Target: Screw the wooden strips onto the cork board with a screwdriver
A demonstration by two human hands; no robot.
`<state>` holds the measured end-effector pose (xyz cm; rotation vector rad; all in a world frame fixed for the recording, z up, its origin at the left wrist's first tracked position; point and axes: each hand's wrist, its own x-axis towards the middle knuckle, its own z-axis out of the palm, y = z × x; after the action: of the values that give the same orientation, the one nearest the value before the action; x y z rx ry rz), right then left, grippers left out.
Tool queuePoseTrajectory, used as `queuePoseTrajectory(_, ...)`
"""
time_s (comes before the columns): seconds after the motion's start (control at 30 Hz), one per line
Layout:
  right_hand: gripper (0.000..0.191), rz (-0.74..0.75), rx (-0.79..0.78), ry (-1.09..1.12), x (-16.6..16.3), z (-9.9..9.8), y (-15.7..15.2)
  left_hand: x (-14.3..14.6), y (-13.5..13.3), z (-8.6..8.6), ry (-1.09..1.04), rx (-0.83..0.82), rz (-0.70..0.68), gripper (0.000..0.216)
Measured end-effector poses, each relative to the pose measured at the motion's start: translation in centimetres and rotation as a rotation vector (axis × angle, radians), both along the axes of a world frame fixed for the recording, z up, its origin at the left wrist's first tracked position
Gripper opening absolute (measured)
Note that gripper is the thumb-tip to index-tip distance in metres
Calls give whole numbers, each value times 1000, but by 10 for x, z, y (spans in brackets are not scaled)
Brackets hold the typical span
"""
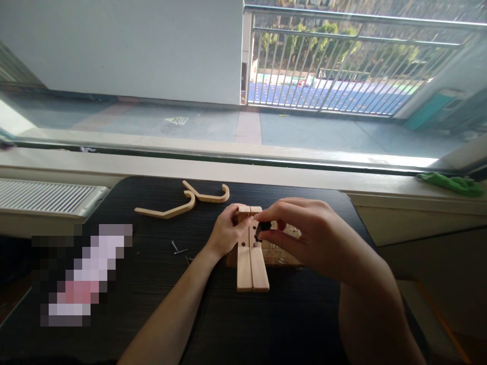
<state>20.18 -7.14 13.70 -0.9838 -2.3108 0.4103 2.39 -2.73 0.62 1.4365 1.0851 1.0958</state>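
Two straight wooden slats (251,263) lie side by side on the dark table (152,284), resting over a flat wooden base (279,253) with small holes. My left hand (227,232) grips the far left end of the slats, fingers curled round them. My right hand (304,235) hovers just right of the slats, its fingertips pinched on a small black tool (262,230) that touches the right slat.
Two curved wooden pieces (178,205) lie on the table behind the slats. A few small screws (178,248) lie left of my left wrist. A radiator (45,197) stands at left, a green cloth (452,183) on the window sill at right.
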Motion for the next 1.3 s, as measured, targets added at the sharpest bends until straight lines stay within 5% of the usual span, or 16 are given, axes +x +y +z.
queuePoseTrajectory(0.87, 33, 125, -236, 17, -8, -3, 2, -3, 1, 0, 84, 107, -7, 14)
queuePoseTrajectory(1.3, 17, 103, -158, -24, -4, -2, 2, -1, -1, 6, 15, 7, -8, 12)
